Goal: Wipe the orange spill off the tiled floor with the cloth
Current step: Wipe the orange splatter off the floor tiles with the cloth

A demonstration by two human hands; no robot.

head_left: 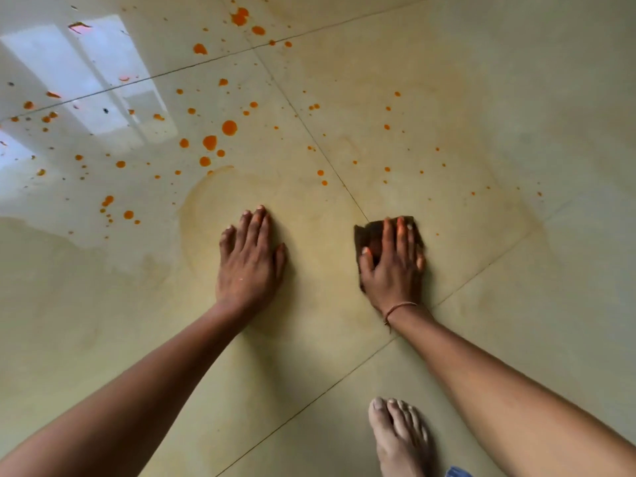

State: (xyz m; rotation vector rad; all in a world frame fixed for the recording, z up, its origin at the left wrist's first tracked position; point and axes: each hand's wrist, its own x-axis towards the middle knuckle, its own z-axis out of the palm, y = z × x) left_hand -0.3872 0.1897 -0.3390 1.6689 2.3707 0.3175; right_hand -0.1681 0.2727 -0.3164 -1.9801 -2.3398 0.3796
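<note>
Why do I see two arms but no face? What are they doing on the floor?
The camera sits on the person's head and looks down, so you see only their own arms. There is no machine, just two bare hands. The left hand lies flat on the shiny beige tiled floor. The right hand presses flat on a small dark brown cloth. Farther out, many orange drops of the spill dot the tiles, not yet wiped. Faint yellowish smears show near the hands. At the bottom is a bare foot.
</note>
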